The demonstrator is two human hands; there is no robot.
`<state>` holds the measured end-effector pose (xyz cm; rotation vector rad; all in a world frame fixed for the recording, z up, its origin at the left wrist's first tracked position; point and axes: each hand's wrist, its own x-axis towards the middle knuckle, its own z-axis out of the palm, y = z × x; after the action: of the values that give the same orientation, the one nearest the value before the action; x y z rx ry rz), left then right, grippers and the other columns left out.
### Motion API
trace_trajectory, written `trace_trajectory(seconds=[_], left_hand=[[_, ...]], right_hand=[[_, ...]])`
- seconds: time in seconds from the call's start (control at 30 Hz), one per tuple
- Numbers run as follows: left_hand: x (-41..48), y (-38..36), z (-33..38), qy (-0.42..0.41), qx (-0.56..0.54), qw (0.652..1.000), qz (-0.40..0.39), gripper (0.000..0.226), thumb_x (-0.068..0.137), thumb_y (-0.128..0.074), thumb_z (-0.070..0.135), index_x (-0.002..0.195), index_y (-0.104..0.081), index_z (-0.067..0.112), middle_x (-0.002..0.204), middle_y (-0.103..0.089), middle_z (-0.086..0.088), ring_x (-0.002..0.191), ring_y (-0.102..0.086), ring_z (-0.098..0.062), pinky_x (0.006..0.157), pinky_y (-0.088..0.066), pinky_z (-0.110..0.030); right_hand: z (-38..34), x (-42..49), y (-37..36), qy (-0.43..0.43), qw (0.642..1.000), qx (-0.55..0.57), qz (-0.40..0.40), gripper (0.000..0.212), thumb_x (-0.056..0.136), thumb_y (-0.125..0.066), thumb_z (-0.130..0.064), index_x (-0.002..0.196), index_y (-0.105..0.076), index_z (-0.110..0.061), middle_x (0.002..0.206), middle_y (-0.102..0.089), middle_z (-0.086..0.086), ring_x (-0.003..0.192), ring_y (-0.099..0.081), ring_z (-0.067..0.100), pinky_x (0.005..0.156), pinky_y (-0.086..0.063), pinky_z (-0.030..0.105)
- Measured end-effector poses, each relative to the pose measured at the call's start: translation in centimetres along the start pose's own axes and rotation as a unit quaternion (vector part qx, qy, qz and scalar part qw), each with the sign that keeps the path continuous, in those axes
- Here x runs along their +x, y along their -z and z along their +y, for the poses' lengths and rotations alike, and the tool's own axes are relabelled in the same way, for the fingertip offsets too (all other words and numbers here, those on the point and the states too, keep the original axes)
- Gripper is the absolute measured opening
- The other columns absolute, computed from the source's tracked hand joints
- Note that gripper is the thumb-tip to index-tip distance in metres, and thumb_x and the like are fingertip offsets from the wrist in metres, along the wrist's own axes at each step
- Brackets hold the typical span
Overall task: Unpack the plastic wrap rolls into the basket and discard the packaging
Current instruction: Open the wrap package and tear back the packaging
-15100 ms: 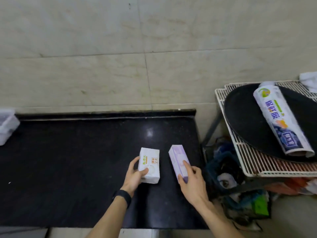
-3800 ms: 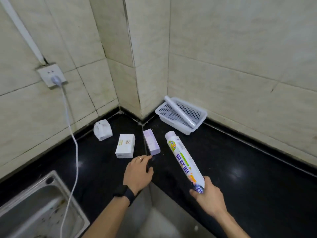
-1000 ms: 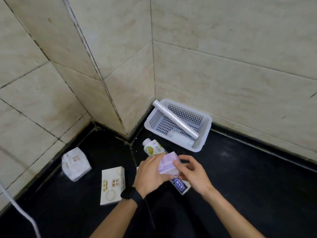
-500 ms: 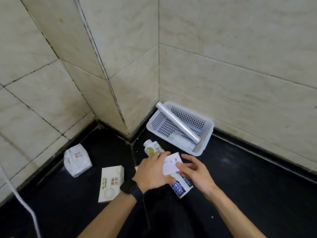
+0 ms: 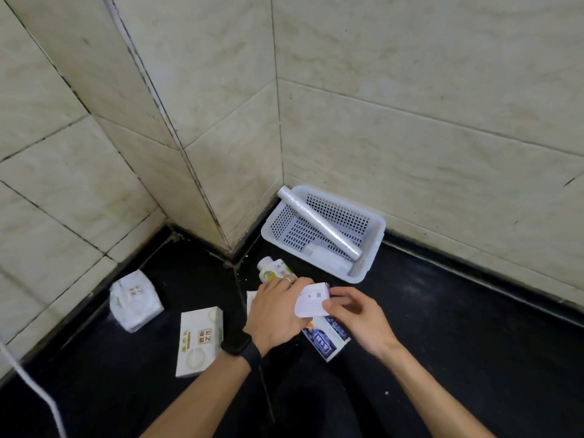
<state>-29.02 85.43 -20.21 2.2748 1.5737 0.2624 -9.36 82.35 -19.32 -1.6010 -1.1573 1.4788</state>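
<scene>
Box [image 5: 311,303] turned end-up in both hands, basket [image 5: 376,235] holding bare roll [image 5: 319,227]

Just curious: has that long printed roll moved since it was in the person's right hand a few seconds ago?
Yes. The printed roll now lies on the counter, near the basket.

white box [image 5: 199,341], label unreadable
</scene>
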Motion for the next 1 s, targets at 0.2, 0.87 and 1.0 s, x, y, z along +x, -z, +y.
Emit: trace_trajectory(seconds=[0.2, 0.87, 1.0], left_hand=[[0.2, 0.2, -0.6, 0.0, -0.069, 0.997, -0.025, 0.059, 0.067, -0.076, 0.05, 0.12, -0.054, 0.036, 0.11, -0.063, 0.012, 0.102, -0.056, -0.012, 0.09, -0.042, -0.036], [-1.3, 1.1, -1.4, 0.022, -0.081, 0.996, -0.014, 0.063, 0.074, -0.068, 0.052, 0.13, -0.041, 0.04, 0.109, -0.057, 0.012, 0.102, -0.05, -0.01, 0.08, -0.047, -0.032], [-1.5, 1.2, -1.2, -0.007, -0.054, 0.998, -0.034, 0.073, 0.08, -0.065, 0.056, 0.142, -0.026, 0.05, 0.12, -0.053, 0.011, 0.107, -0.051, -0.012, 0.082, -0.049, -0.033]], right_hand=[[0.7, 0.1, 0.3, -0.006, 1.0, 0.006, 0.013, 0.016, 0.088, -0.072, -0.027, 0.104, -0.074, -0.023, 0.093, -0.078, -0.001, 0.09, -0.074, 0.017, 0.084, -0.059, 0.035], [1.3, -0.4, -0.4, 0.292, 0.856, -0.423, 0.059, 0.044, 0.086, -0.064, -0.021, 0.127, -0.06, -0.038, 0.14, -0.052, -0.016, 0.138, -0.031, 0.013, 0.111, -0.03, 0.03], [1.3, -0.4, -0.7, 0.269, 0.872, -0.406, 0.052, 0.029, 0.085, -0.064, -0.044, 0.113, -0.062, -0.036, 0.128, -0.053, -0.026, 0.141, -0.02, 0.001, 0.112, -0.022, 0.024]])
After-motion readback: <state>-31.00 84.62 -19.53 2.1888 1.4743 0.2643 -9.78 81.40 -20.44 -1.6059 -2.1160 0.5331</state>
